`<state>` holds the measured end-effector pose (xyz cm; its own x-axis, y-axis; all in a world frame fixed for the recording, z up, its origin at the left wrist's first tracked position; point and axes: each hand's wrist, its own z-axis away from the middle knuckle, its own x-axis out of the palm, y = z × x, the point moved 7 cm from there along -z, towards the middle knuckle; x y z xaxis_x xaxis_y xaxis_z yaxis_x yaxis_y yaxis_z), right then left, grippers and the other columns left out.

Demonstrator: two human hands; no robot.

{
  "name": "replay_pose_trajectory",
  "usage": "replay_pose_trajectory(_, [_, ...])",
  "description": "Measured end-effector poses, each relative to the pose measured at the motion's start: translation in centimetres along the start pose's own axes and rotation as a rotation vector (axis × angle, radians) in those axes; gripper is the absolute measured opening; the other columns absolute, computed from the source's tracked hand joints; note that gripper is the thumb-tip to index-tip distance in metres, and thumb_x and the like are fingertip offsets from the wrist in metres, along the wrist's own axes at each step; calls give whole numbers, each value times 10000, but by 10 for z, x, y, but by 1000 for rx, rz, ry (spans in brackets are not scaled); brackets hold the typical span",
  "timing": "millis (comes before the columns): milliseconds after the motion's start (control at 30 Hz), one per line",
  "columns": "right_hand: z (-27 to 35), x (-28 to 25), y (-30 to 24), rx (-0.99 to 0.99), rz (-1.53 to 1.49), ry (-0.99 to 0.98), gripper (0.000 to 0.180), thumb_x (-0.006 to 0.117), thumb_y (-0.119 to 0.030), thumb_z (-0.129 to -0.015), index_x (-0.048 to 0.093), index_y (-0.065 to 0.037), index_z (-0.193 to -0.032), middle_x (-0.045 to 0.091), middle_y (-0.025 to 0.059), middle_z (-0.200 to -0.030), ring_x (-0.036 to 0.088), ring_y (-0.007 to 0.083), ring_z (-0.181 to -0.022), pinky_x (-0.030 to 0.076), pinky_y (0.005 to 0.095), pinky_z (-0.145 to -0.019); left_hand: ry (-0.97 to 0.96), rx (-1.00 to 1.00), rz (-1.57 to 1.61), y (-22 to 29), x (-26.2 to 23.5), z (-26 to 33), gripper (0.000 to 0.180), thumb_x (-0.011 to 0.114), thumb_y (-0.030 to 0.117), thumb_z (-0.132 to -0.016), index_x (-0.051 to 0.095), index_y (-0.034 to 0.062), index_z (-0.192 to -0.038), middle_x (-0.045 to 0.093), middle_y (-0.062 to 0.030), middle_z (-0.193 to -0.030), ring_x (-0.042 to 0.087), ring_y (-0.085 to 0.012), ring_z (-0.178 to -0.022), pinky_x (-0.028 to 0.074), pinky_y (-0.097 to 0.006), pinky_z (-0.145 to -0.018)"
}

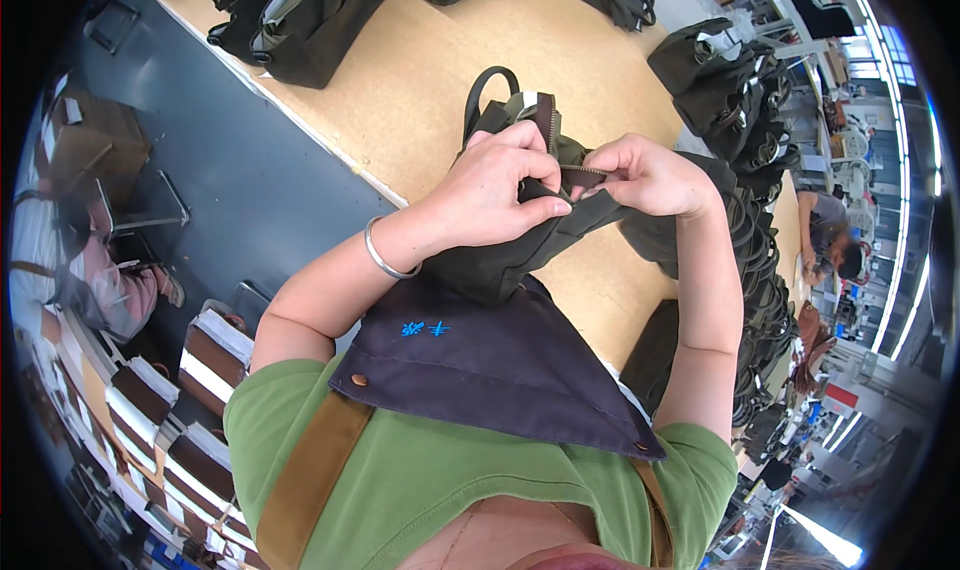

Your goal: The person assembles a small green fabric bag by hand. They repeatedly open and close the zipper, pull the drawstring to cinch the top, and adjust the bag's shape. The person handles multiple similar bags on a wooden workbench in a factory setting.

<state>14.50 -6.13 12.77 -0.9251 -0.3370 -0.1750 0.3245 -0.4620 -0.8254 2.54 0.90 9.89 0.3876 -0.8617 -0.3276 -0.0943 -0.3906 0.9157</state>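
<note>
A dark olive bag (pixel 500 255) is held up in front of my apron, over the near edge of the wooden table. Its mouth has a zipper (pixel 583 176) with metal teeth on brown tape, and a looped handle (pixel 488 82) stands up at the far side. My left hand (pixel 505 185), with a metal bangle on its wrist, is closed on the bag's edge beside the zipper. My right hand (pixel 640 177) pinches the zipper tape and the rim from the other side. The bag's inside is mostly hidden by my fingers.
Dark bags (pixel 310 30) lie at the table's far left. More bags (pixel 725 95) are piled along the right side. The tan tabletop (pixel 430 80) ends at a pale edge on the left. Brown and white stacks (pixel 215 355) stand lower left. Another person (pixel 828 235) sits at far right.
</note>
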Motion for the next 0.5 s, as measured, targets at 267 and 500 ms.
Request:
replay_pose_trajectory(267, [1, 1, 2, -11, -23, -8, 250, 552, 75, -781, 681, 62, -994, 676, 52, -872, 578, 91, -829, 465, 242, -782, 70, 48, -17, 6, -3, 2, 190, 818, 142, -700, 657, 61, -759, 524, -46, -839, 544, -202, -785, 443, -332, -706])
replay_pose_trajectory(500, [-1, 2, 7, 28, -36, -47, 237, 568, 50, -781, 682, 62, -988, 679, 55, -885, 583, 103, -830, 464, 262, -805, 93, 56, 17, 0, -1, 5, 196, 822, 138, -691, 652, 60, -753, 525, -46, -850, 551, -203, -775, 448, -336, -703])
